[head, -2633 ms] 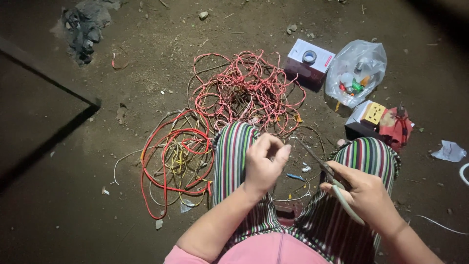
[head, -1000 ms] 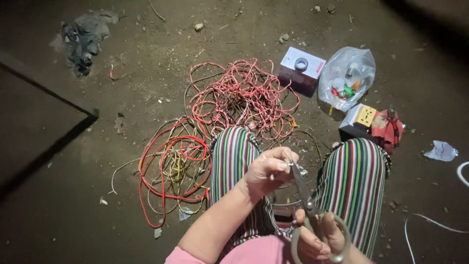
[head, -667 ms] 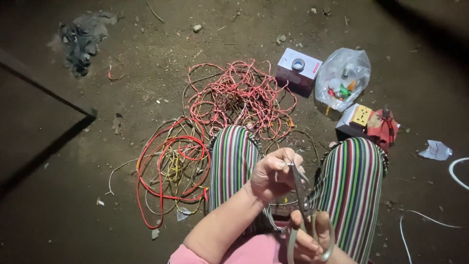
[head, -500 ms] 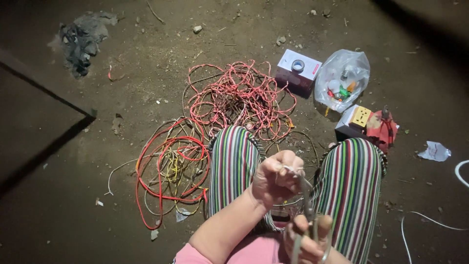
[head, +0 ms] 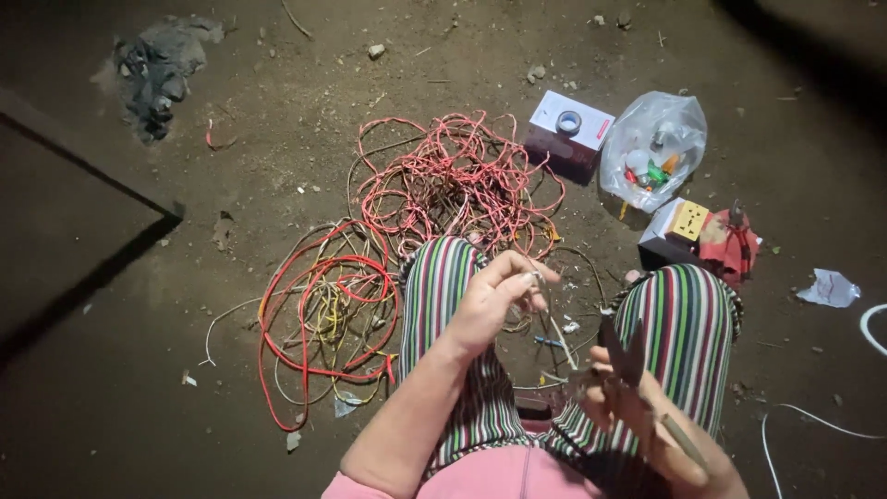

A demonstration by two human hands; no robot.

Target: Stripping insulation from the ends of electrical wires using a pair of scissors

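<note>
A thin pale wire (head: 555, 325) is pinched at its upper end between the left hand's fingers (head: 517, 277) and runs slanting down from them toward the right hand's fingers. A pair of scissors (head: 625, 356) with dark blades sits in the right hand's fingers (head: 610, 397), blades pointing up and slightly apart, just beside the wire's lower end, below the left fingers.
</note>
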